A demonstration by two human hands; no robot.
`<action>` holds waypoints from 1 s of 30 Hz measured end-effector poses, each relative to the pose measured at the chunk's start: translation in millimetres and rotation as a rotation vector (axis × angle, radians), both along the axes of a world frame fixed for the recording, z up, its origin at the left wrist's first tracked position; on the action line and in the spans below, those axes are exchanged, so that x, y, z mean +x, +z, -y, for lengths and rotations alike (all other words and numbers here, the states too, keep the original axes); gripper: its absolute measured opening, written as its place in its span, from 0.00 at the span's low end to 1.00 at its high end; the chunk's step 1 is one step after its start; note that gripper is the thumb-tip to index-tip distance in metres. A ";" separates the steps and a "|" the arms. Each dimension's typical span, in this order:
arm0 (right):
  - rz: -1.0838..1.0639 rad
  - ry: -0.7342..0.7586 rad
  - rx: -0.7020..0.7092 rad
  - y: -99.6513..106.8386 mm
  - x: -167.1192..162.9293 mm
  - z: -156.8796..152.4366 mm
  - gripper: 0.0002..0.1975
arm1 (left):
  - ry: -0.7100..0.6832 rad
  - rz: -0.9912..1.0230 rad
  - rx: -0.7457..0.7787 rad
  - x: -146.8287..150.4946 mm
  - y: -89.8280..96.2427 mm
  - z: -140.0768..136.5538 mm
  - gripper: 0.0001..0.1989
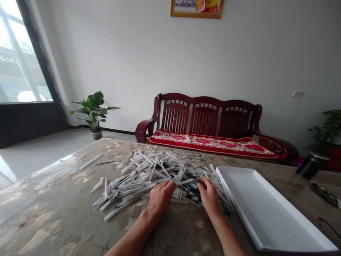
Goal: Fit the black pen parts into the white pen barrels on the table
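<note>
My left hand (162,195) is closed around a white pen barrel (184,182), whose free end points right. Just across from that end, my right hand (208,193) has its thumb and fingers pinched together. Something small and dark shows at those fingertips, too small to name for certain. Beneath and beyond both hands spreads a loose heap of white pen barrels (144,167), many with black ends. Small black pieces (190,193) lie between the two hands, partly covered by barrels and fingers.
A shallow white tray (277,209) lies right of the heap on the patterned tabletop (66,209). A black cylinder (312,165) and a dark cable (323,193) are farther right. One barrel (90,161) lies apart at left. Behind stands a red wooden bench (205,117).
</note>
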State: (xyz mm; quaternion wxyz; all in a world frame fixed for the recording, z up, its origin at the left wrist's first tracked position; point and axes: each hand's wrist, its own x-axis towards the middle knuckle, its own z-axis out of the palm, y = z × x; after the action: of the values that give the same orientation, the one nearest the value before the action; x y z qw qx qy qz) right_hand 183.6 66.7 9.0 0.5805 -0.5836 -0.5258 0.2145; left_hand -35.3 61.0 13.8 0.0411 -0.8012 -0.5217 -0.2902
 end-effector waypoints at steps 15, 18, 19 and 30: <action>-0.285 0.113 -0.087 6.7 -10.8 6.4 0.19 | -0.038 -0.026 0.034 -0.8 -1.3 -0.3 0.12; -0.374 -0.009 -0.026 6.9 -2.4 3.8 0.19 | -0.009 -0.019 0.035 -2.3 0.3 -0.3 0.14; -0.406 -0.057 0.009 7.5 1.8 2.5 0.19 | 0.007 -0.018 0.033 -2.7 1.4 0.0 0.14; -0.474 -0.251 0.080 4.1 22.9 -6.2 0.19 | 0.168 0.104 0.115 -8.3 5.8 -0.5 0.10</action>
State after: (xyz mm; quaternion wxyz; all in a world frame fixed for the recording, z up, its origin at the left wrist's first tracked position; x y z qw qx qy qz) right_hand 206.5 72.9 13.1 0.7322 -0.5541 -0.3067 0.2505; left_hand -43.6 61.5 19.5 0.0839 -0.7349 -0.5708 -0.3564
